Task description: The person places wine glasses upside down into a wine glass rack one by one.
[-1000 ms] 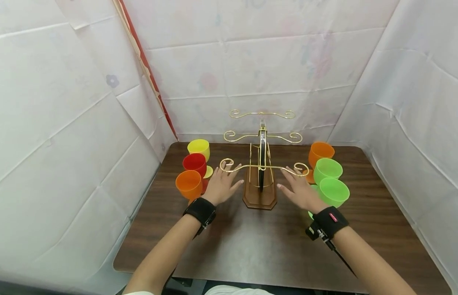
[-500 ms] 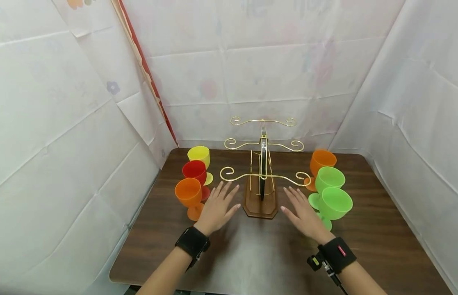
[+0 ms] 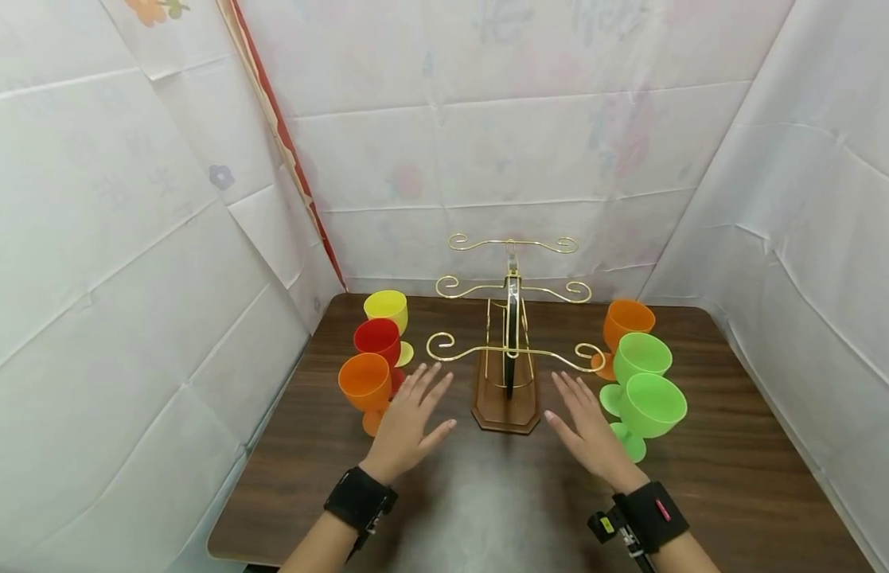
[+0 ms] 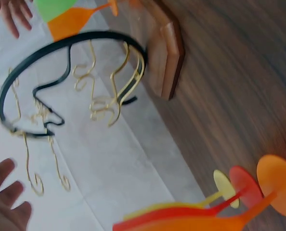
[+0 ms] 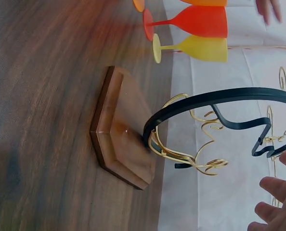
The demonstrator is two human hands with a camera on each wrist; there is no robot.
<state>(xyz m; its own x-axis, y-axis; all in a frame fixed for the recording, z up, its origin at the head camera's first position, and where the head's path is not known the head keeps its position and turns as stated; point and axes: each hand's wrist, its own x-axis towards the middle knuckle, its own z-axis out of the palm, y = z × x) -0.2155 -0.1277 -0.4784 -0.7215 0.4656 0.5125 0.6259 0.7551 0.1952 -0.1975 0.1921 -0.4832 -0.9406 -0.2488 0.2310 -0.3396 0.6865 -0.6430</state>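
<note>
A stemware rack with a wooden base (image 3: 507, 417) stands mid-table, its curved black frame (image 5: 220, 96) carrying gold scroll arms (image 3: 516, 349). My left hand (image 3: 407, 428), fingers spread and holding nothing, hovers left of the base, near the orange goblet (image 3: 364, 383). Behind that goblet are a red goblet (image 3: 377, 342) and a yellow one (image 3: 387, 308). On the other side my right hand (image 3: 593, 436) is likewise held out with nothing in it. Beside it are two green goblets, a nearer one (image 3: 653, 407) and a farther one (image 3: 643, 355), with an orange goblet (image 3: 628, 320) behind. All goblets stand upright.
The dark wood-grain table (image 3: 731, 446) has white sheets hanging along its back (image 3: 530, 151) and sides. A red-edged seam (image 3: 286, 143) runs down the back left corner. Black bands (image 3: 360, 500) wrap both wrists.
Both hands have drawn back toward me, away from the front gold arm, staying spread. The head view has tilted up slightly. The rack and goblets keep their places.
</note>
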